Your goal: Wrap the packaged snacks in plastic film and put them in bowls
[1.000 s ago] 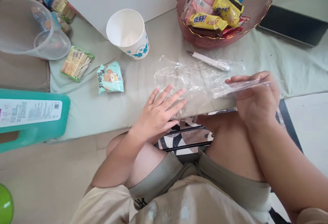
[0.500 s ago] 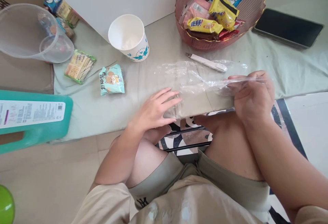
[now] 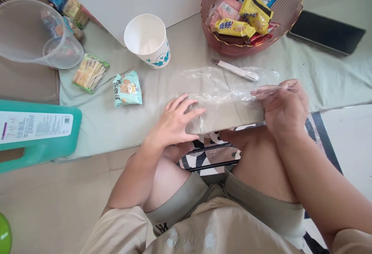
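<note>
A clear plastic bag [image 3: 221, 91] lies crumpled across the cloth near the front edge. My right hand [image 3: 286, 108] pinches one end of it between thumb and fingers. At the bag's other end, my left hand [image 3: 177, 120] has its fingers spread and rests on or just over the film; I cannot tell whether it presses down. Behind the bag, partly under or against its film, lies a white utility knife [image 3: 236, 71]. A light-blue snack packet [image 3: 128, 88] sits left of my left hand.
A paper cup [image 3: 148, 41] and a pink bowl [image 3: 207, 33] of wrapped snacks stand at the back. A phone [image 3: 328, 32] lies at right. Leftward are a cracker packet [image 3: 90, 72], a clear plastic tub [image 3: 26, 33] and a teal jug [image 3: 76, 120].
My left hand has shifted slightly up and its fingers curl a little more. The right hand keeps its pinch on the bag, whose film has moved slightly.
</note>
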Available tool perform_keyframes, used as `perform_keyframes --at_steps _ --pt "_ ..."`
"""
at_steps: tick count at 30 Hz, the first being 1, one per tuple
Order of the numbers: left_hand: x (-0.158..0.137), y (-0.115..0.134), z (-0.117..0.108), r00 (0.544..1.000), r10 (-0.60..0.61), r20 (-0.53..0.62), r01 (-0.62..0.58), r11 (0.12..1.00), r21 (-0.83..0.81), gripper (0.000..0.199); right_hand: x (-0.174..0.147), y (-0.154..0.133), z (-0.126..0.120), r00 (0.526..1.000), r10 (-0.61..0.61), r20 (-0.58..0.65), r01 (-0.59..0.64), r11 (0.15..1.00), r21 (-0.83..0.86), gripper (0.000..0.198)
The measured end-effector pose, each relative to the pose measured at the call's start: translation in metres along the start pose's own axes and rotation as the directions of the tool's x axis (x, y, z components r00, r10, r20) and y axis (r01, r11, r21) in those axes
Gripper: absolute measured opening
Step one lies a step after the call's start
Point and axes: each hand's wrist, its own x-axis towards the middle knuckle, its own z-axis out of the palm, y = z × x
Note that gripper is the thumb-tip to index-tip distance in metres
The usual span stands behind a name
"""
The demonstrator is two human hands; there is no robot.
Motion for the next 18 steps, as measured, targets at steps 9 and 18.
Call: perform_keyframes --at_steps 9,18 --pt "-0.001 -0.010 0.003 0.989 -0.029 -0.144 -0.001 0.978 -0.209 0.018 0.002 0.000 -0.002 1.000 0.018 -0.006 -0.018 1.000 -0.010 0.020" --pt "0.012 -0.024 0.003 0.701 -0.630 -0.334 0.028 0.493 -0.870 0.041 -0.013 -0.006 -0.013 0.960 0.048 0.275 0.031 0.961 -0.276 0.019"
